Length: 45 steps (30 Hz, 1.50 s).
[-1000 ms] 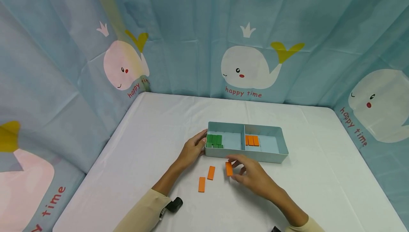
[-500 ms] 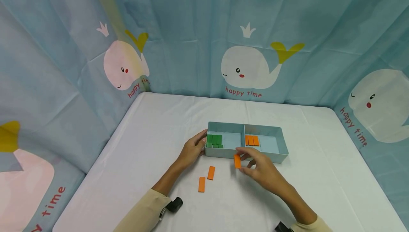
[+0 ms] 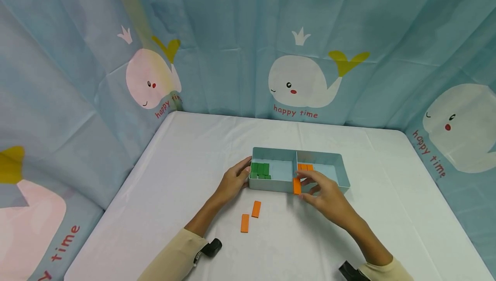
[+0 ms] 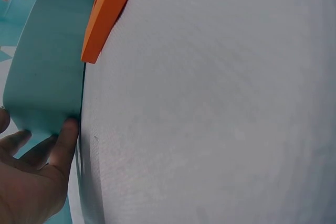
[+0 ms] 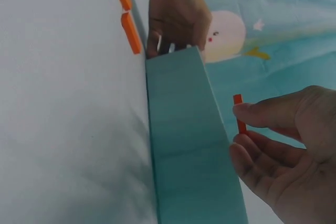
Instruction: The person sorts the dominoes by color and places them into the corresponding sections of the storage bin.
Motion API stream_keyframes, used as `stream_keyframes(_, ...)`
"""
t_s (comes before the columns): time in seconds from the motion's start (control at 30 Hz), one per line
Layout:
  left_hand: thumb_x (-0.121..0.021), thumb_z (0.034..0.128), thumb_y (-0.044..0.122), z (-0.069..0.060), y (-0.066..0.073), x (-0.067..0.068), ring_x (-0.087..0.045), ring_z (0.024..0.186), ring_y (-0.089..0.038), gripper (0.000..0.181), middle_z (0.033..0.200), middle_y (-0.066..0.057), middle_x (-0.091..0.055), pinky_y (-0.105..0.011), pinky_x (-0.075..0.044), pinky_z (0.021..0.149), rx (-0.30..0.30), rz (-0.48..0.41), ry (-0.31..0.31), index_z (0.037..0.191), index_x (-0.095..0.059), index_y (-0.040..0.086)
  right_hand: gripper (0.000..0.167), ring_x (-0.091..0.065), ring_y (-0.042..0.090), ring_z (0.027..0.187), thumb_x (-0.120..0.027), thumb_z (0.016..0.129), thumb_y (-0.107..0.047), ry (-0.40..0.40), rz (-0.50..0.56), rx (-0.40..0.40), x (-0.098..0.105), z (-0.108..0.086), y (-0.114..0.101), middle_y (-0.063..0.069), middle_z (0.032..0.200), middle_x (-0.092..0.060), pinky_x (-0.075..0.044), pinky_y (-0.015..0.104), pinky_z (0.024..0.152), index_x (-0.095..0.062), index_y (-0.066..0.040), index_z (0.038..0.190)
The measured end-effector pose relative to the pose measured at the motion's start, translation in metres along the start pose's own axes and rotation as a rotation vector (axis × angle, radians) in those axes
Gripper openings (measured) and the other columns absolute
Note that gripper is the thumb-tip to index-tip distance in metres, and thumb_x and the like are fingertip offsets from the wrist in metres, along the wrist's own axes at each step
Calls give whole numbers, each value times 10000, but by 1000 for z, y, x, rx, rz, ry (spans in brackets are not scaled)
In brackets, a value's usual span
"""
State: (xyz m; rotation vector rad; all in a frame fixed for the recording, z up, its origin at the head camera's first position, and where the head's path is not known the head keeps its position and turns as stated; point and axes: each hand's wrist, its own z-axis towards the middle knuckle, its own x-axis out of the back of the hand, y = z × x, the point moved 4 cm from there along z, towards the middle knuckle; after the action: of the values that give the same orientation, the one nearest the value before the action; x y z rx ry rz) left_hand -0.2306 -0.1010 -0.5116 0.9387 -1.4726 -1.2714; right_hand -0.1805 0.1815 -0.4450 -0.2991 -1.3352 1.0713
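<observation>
My right hand [image 3: 325,197] pinches a flat orange block [image 3: 296,186] between thumb and fingers, above the front wall of a blue-green divided box [image 3: 271,184]. In the right wrist view the held orange block [image 5: 239,115] stands apart from the box wall [image 5: 189,124]. My left hand [image 3: 233,181] rests its fingertips against the box's left end, as the left wrist view shows with the hand [image 4: 39,177] at that wall. Several green blocks [image 3: 260,169] lie in the left compartment. A few orange blocks [image 3: 305,167] lie in the right one, partly hidden by my right hand.
Two loose orange blocks lie on the white tablecloth [image 3: 174,165] before the box, a nearer block [image 3: 245,223] and a farther block [image 3: 256,209]. Whale-printed curtains [image 3: 232,57] hang behind and along the sides of the table.
My right hand has carried the orange block right and away from me, from the cloth before the box to over its front wall near the divider. My left hand stays put.
</observation>
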Motion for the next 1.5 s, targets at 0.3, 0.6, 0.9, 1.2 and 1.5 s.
stream_keyframes(0.3,-459,1165,269,1,-1,0,-450,1511,-342,538,1709,-111,-362,-481,-561,1080,-5,-11,-1,1672,-348,130,658,-678,262,1143,-844,854,74,22,-28,-35,13,5,9,86,1331,-696,-635,297,835,-613,-53,1457)
stream_keyframes(0.6,-458,1164,264,0,-1,0,-446,1514,-342,538,1709,-120,-362,-474,-563,1078,-9,-2,3,1672,-347,125,633,-682,266,1118,-824,879,61,29,-34,-71,21,12,20,116,1323,-700,-619,253,833,-602,-30,1464)
stream_keyframes(0.9,-454,1166,243,1,-1,0,-450,1511,-337,527,1705,-124,-368,-477,-559,1081,-8,-4,1,1670,-354,128,629,-693,279,1122,-824,882,54,27,-41,-85,26,23,29,118,1321,-709,-620,241,839,-607,-62,1461)
stream_keyframes(1.2,-454,1164,222,0,1,0,-439,1516,-360,526,1705,-127,-366,-467,-572,1063,-13,19,9,1669,-352,119,622,-704,282,1115,-815,897,33,-12,-46,-103,29,31,40,112,1312,-711,-628,290,872,-598,-64,1472)
stream_keyframes(1.5,-462,1163,250,0,0,0,-442,1515,-360,531,1706,-126,-365,-482,-559,1080,-9,11,12,1669,-356,129,637,-712,321,1133,-837,892,-9,-67,-21,-175,30,41,52,143,1317,-702,-638,374,905,-592,-58,1478)
